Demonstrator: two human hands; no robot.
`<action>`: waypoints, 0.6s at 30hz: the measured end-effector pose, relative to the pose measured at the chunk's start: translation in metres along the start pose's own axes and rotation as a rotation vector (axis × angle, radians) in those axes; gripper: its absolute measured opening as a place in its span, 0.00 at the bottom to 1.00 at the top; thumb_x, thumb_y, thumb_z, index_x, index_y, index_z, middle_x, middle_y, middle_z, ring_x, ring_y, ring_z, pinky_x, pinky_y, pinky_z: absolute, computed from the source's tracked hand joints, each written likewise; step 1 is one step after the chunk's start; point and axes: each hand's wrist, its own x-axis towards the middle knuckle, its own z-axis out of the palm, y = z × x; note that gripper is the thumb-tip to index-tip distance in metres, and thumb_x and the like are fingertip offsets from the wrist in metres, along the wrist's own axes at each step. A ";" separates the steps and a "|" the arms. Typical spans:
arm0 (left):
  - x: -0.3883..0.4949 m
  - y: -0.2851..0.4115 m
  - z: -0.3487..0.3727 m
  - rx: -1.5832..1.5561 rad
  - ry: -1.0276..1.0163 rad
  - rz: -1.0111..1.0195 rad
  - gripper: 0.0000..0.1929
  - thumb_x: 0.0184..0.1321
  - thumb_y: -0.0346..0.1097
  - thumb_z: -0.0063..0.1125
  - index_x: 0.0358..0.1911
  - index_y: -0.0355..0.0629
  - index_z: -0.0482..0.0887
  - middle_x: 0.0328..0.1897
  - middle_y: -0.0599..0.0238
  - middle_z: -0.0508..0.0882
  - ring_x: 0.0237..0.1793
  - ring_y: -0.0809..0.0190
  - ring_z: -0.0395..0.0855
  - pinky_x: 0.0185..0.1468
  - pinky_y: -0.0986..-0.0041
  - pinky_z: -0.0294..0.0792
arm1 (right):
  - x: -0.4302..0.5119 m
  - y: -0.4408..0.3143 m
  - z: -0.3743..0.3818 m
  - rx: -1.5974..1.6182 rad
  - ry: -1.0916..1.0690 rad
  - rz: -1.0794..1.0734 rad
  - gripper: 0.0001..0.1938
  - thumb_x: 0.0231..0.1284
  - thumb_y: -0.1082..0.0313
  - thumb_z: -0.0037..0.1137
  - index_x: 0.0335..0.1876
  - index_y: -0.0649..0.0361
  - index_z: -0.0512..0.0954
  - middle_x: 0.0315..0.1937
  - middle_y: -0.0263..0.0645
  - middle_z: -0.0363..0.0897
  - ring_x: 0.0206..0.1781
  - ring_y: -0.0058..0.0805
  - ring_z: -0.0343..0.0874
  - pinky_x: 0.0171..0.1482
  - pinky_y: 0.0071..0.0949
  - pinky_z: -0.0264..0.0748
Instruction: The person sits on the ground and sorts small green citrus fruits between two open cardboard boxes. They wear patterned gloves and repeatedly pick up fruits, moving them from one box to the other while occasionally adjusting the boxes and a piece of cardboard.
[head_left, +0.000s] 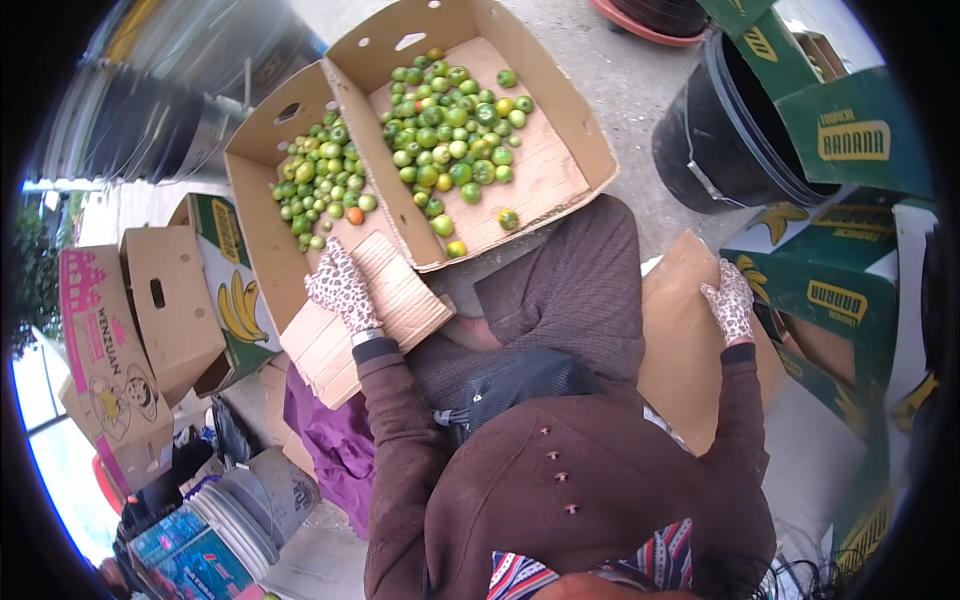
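Note:
My left hand, in a leopard-print glove, lies across a piece of corrugated cardboard. Its fingertips reach past the cardboard's edge, close to the green tomatoes in the left cardboard box; their grip is hidden. My right hand, in a matching glove, holds a brown cardboard sheet by its edge, at my right side. A second cardboard box adjoins the first and holds many green tomatoes, a few turning yellow or orange. One reddish tomato lies in the left box.
Black buckets stand at the far right, beside green banana cartons. At left are more cartons and stacked buckets. A pale bucket lies at lower left, near purple cloth. My bent leg is before the boxes.

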 end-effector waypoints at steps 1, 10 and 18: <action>-0.002 -0.014 0.003 0.067 -0.048 -0.004 0.19 0.71 0.46 0.41 0.47 0.53 0.89 0.41 0.59 0.89 0.41 0.48 0.84 0.59 0.56 0.68 | -0.011 -0.042 -0.014 0.065 0.050 -0.102 0.33 0.56 0.61 0.65 0.67 0.65 0.69 0.65 0.51 0.72 0.68 0.47 0.70 0.70 0.39 0.64; -0.005 -0.002 -0.015 -0.171 -0.040 -0.104 0.17 0.70 0.42 0.43 0.39 0.46 0.88 0.34 0.61 0.89 0.39 0.51 0.84 0.68 0.52 0.59 | -0.077 -0.317 -0.006 0.327 0.122 -1.242 0.36 0.49 0.58 0.72 0.65 0.61 0.72 0.64 0.49 0.72 0.69 0.45 0.68 0.72 0.45 0.61; -0.008 -0.003 -0.016 -0.353 0.045 -0.144 0.16 0.70 0.42 0.46 0.33 0.44 0.87 0.27 0.60 0.86 0.34 0.53 0.83 0.66 0.53 0.60 | -0.103 -0.470 0.017 0.010 -0.016 -1.506 0.51 0.42 0.53 0.74 0.72 0.68 0.59 0.72 0.57 0.57 0.77 0.56 0.53 0.78 0.47 0.47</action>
